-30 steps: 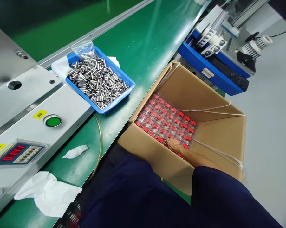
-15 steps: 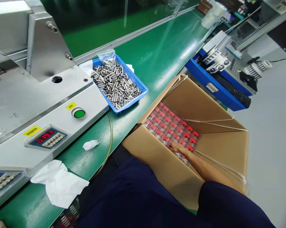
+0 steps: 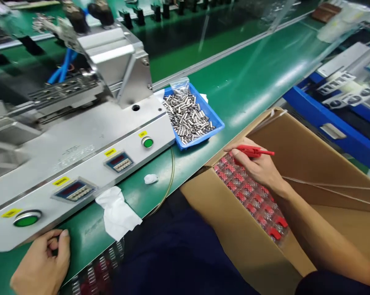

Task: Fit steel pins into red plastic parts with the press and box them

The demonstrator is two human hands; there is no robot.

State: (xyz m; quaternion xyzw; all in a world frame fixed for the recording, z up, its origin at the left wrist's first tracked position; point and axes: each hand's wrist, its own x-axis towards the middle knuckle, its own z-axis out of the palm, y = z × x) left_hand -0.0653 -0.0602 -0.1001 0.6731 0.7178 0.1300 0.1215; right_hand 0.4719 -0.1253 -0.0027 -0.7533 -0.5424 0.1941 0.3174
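My right hand [image 3: 261, 166] is closed around a red plastic part [image 3: 252, 151] with a thin pointed end, held above the near corner of a cardboard box [image 3: 222, 205]. Below it in the box lies a clear blister tray [image 3: 249, 200] with rows of red parts in its pockets. My left hand [image 3: 43, 260] rests on the green bench by the machine's front panel, near a round green button [image 3: 27, 219]. Its fingers are curled in, with nothing visible between them.
A metal machine [image 3: 80, 139] stands on the green bench [image 3: 252, 73]. Beside it is a blue bin [image 3: 200, 141] of small metal tubes. A white cloth [image 3: 119, 215] and a thin hose [image 3: 169, 184] lie in front. A blue drawer unit [image 3: 320, 114] stands beyond the box.
My right hand has risen from the tray inside the box with the red part. The view has swung left, bringing my left hand and more of the machine into sight.
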